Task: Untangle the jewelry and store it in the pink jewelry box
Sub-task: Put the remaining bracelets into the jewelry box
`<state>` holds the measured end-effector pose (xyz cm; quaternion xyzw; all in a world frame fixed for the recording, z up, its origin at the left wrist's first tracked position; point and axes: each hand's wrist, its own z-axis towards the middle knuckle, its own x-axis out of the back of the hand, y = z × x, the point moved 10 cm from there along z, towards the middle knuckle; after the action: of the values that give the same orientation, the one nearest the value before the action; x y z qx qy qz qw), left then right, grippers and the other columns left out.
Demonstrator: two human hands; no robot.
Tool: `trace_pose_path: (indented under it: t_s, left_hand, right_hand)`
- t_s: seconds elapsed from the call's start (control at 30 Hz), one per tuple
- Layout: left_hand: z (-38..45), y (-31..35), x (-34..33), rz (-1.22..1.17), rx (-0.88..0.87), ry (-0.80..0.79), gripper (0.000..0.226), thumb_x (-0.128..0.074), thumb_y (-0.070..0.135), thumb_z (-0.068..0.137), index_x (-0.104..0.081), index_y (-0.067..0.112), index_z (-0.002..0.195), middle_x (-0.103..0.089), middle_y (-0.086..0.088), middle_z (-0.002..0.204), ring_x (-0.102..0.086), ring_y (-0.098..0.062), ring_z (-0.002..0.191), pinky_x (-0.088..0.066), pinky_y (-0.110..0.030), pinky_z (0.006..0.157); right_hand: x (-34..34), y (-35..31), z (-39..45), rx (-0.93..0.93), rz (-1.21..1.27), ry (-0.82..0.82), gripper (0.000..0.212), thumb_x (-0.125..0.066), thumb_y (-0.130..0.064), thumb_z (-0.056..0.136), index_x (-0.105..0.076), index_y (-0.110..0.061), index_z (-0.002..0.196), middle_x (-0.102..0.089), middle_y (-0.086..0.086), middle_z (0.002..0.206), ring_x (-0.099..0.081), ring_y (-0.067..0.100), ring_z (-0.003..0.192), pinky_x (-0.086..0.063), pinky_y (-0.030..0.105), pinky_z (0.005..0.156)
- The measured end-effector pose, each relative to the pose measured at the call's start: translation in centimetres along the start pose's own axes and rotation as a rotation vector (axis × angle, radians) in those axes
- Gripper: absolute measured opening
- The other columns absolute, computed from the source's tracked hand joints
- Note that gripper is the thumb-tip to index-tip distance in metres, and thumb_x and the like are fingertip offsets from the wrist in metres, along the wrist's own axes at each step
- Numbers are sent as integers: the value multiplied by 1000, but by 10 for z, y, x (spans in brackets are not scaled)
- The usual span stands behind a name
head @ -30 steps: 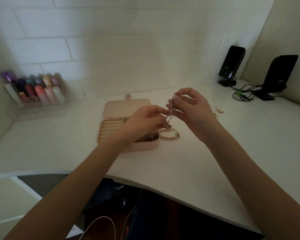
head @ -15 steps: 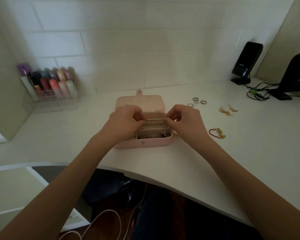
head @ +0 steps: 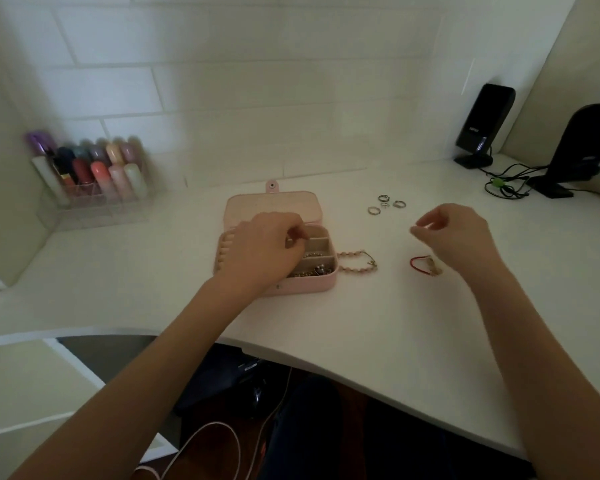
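Pink jewelry box (head: 310,289) open | left hand (head: 260,251) curled inside, grasp unclear | right hand (head: 459,235) loose above red bracelet (head: 425,265)

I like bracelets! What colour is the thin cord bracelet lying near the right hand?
Red: the thin cord bracelet with a gold charm, clearest in the head view.

small logo on speaker (head: 481,126), unreadable

A home dressing corner: a white table (head: 378,323) against white-tiled wall (head: 257,98), clear acrylic organiser of lipsticks (head: 90,188) at its left, black speakers (head: 482,123) right.
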<state>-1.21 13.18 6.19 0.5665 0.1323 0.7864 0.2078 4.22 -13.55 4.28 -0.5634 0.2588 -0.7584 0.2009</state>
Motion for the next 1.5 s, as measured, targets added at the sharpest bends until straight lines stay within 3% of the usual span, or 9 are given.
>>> trace_pose_path:
  t_s: [0.1,0.27,0.47,0.6,0.8,0.9,1.1,1.33,1.5]
  left_hand:
    - [0,25,-17,-101,-131,-48,18,-59,19,84,-64,25,101,-60,16,84,-60,-13,91,-45,-41,88]
    - [2,43,-36,-171,-197,-96,26,-59,24,84,-56,26,109,-61,16,85,-58,-13,89,-46,-45,90]
    - [5,54,-42,-214,-219,-103,20,-58,18,86,-59,23,106,-60,17,83,-55,-12,86,-45,-44,88]
    - [6,61,-45,-200,-248,-90,20,-59,16,86,-60,21,105,-61,16,84,-53,-10,87,-43,-39,89]
    - [13,66,-62,-522,-74,-223,34,-67,19,86,-57,17,119,-67,3,110,-61,-8,105,-45,-24,95]
    - [11,63,-73,-893,92,-329,34,-74,12,79,-62,8,111,-72,-10,101,-68,-18,97,-52,-35,93]
    - [17,48,-60,-740,103,-267,21,-71,31,82,-64,30,102,-63,-7,87,-63,-8,75,-52,-28,79]
    - [17,10,-31,-1021,238,-184,15,-57,6,92,-55,9,77,-69,-5,77,-69,-11,71,-57,-21,70]
    - [12,-30,-3,-607,239,-66,8,-65,14,87,-64,14,79,-66,2,65,-58,-6,57,-49,-20,65]
  right_hand:
    - [-1,26,3,-124,-62,-88,18,-72,-29,82,-66,-16,93,-63,6,97,-55,18,85,-45,29,74]
    - [-26,17,-3,-81,-146,-252,11,-67,-19,86,-71,-9,82,-58,0,68,-55,15,72,-30,13,51]
    - [-16,22,-2,-116,-146,-259,31,-67,-29,87,-69,1,96,-63,9,82,-56,21,75,-43,27,64]
    - [-27,22,-8,-113,-242,-380,27,-66,-29,88,-68,-4,79,-56,6,65,-48,15,61,-33,24,50]
    - [-32,-24,-21,-74,701,-454,16,-62,-20,91,-64,-5,86,-71,7,77,-67,15,72,-57,23,69]
    - [-32,-45,-29,15,812,-479,10,-60,-17,92,-60,-9,86,-66,3,71,-62,12,65,-53,21,65]
    - [-36,-66,-37,113,974,-586,9,-56,-18,94,-60,-14,87,-63,1,75,-58,10,72,-49,20,68]
    - [-43,-59,-28,73,835,-328,10,-62,-15,91,-63,-5,87,-66,3,68,-60,7,57,-50,17,60]
    - [-60,-79,-28,110,622,-264,16,-68,-14,86,-65,1,86,-66,3,65,-57,2,48,-46,15,51]
